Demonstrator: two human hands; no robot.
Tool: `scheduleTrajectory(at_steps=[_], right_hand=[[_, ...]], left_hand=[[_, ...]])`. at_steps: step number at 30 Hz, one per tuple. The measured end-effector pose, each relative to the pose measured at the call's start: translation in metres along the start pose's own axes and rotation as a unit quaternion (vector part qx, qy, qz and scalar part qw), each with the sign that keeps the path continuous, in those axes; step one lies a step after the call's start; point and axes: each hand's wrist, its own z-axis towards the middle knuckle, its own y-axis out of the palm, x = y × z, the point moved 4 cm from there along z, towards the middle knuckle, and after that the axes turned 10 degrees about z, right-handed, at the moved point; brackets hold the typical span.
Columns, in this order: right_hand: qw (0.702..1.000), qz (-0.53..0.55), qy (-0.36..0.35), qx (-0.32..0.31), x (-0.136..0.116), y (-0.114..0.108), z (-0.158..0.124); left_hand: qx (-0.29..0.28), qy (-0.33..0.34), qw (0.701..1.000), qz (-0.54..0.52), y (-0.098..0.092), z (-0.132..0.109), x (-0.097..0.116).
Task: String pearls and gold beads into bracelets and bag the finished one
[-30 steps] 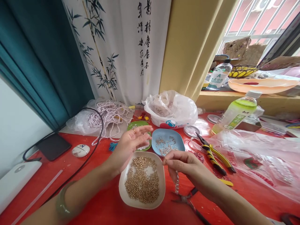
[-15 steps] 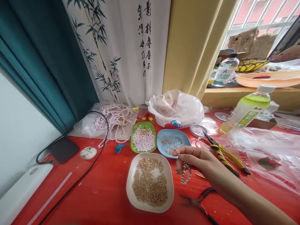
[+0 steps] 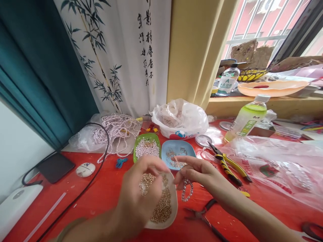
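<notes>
A loop of silver-grey beads (image 3: 187, 191) hangs from the curled fingers of my right hand (image 3: 195, 171), whose thumb and fingers are pinched together. A thin, shiny bit shows by its fingertips, too small to make out. To the left, my left hand (image 3: 141, 191) is slightly blurred above the cream tray (image 3: 174, 210), fingers bent and thumb apart from them, with nothing visible between. Gold beads (image 3: 163, 208) fill that tray, partly hidden by the hand. Just behind my right fingertips lies a blue tray (image 3: 190, 148) with small metal findings. Beside it, a green tray (image 3: 136, 143) holds pale pearl beads (image 3: 147, 148).
Black-handled pliers (image 3: 199, 214) and yellow-black long-nose pliers (image 3: 223, 163) lie on the red table (image 3: 101, 208). Pearl strands (image 3: 113, 129), a white plastic bag (image 3: 179, 117) and a drink bottle (image 3: 248, 117) stand behind. A black cable (image 3: 83, 195) crosses the left side.
My left hand has come into view from below, over the cream tray. The whole scene has shifted left with the camera; my right hand still holds the bead loop.
</notes>
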Motion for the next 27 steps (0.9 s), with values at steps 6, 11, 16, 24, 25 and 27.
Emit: scheduleTrajectory(at_steps=[6, 11, 16, 24, 25, 27], right_hand=[[0.999, 0.009, -0.012, -0.029, 0.007, 0.005, 0.002], [0.998, 0.001, -0.014, -0.066, 0.016, 0.011, 0.004], [0.992, -0.087, -0.075, -0.051, 0.018, 0.013, 0.003], [0.955, -0.262, -0.137, 0.002, 0.005, 0.009, -0.003], [0.954, -0.264, -0.144, 0.018, 0.004, 0.007, -0.003], [0.955, -0.253, -0.149, 0.045, 0.003, 0.002, -0.002]], left_hand=[[-0.097, -0.116, 0.985, 0.083, 0.01, 0.037, -0.032], [-0.101, -0.146, 0.984, 0.01, 0.008, 0.037, -0.043], [-0.094, -0.163, 0.982, -0.006, 0.005, 0.037, -0.045], [-0.106, -0.153, 0.983, -0.002, 0.009, 0.033, -0.043], [-0.11, -0.145, 0.983, 0.013, 0.01, 0.033, -0.043], [-0.115, -0.131, 0.984, 0.037, 0.011, 0.033, -0.042]])
